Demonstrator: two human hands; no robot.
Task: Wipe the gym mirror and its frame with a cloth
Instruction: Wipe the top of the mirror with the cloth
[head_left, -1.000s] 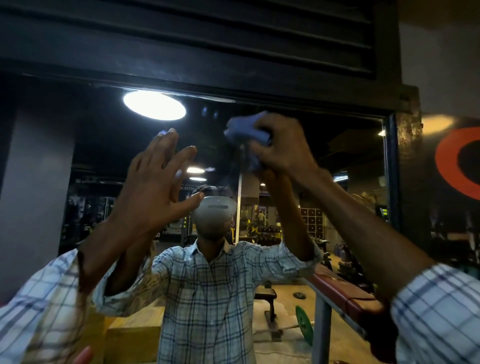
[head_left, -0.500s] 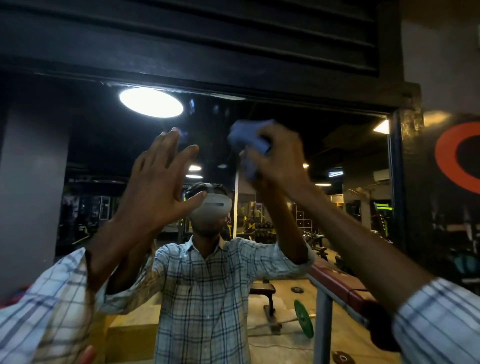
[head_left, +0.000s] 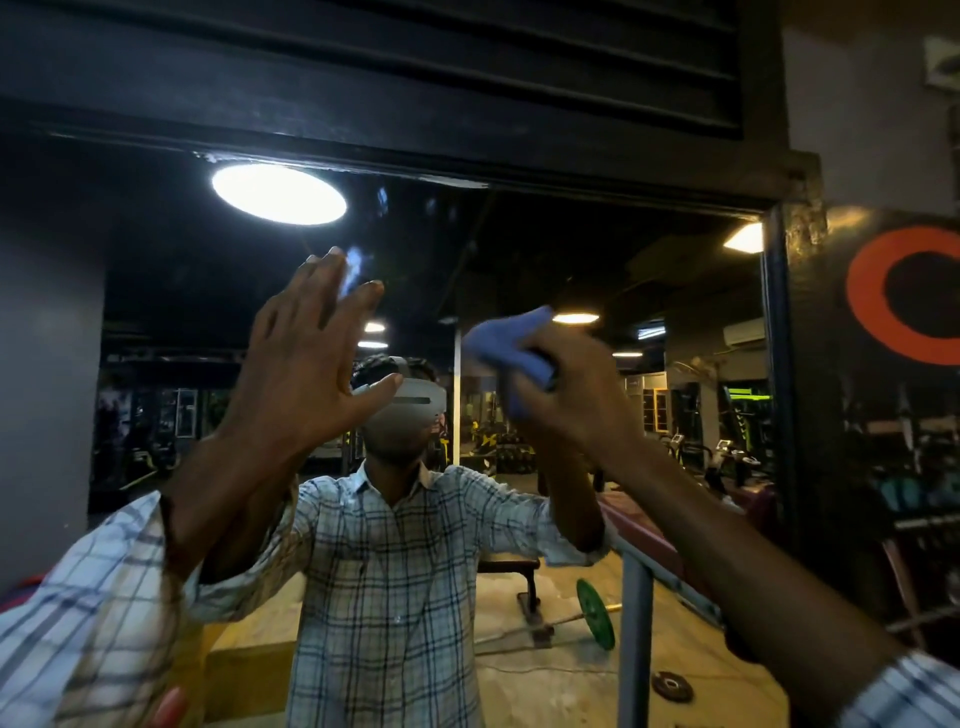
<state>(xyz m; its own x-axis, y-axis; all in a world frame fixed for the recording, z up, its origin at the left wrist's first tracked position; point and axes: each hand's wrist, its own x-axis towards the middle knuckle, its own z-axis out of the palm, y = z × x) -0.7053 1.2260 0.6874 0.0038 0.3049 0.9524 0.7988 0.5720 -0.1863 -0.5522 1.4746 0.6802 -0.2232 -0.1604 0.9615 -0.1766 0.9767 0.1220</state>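
Directly ahead, the wide wall mirror (head_left: 519, 249) fills most of the view, showing a dim gym. Its dark painted frame (head_left: 774, 364) runs along the top and down the right side. The left hand (head_left: 301, 374) is raised, fingers straight and spread, seemingly flat against the glass. The right hand (head_left: 582, 395) clutches a crumpled blue cloth (head_left: 506, 345), which sits against the mirror at about head height, just right of the left hand.

Dim scene, glaring round ceiling light (head_left: 279, 194) reflected, motion-blurred cloth (head_left: 506, 345), wide-angle bowing
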